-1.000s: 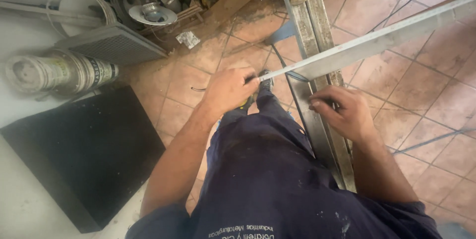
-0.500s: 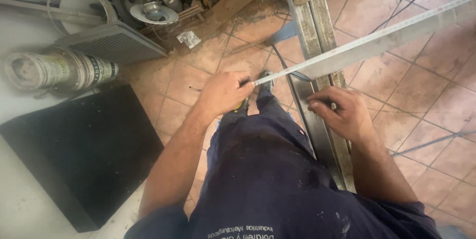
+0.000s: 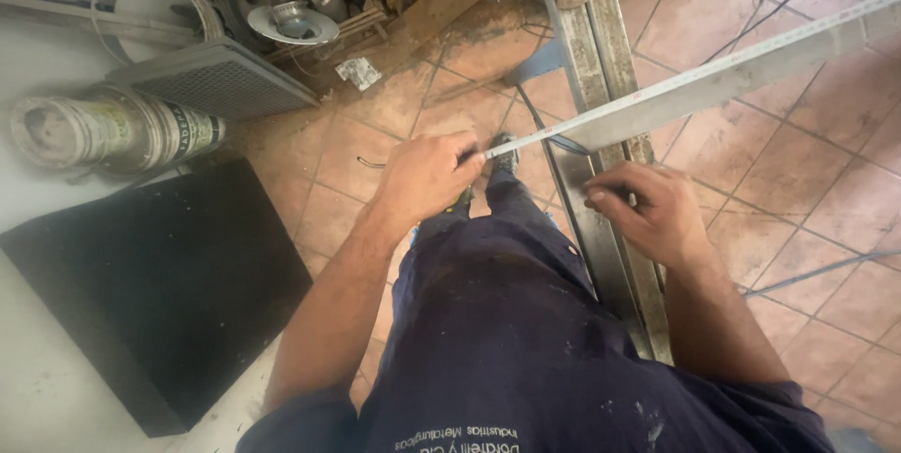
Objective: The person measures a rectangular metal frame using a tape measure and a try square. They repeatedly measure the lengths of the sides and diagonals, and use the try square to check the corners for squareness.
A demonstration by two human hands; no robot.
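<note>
Your left hand has edged toward the end of the long grey metal strip, fingers pinching it above the terracotta tiled floor. Your right hand stays curled on the upright steel channel. Open tile lies to the right; a black slab hems the left.

Terracotta tiled floor carried all items. A long grey metal channel lay lengthwise on it, directly beneath the right grip. A black flat panel rested left of the left grip. Beyond that grip lay a labelled can on its side, a grey grille, and a paper scrap.
</note>
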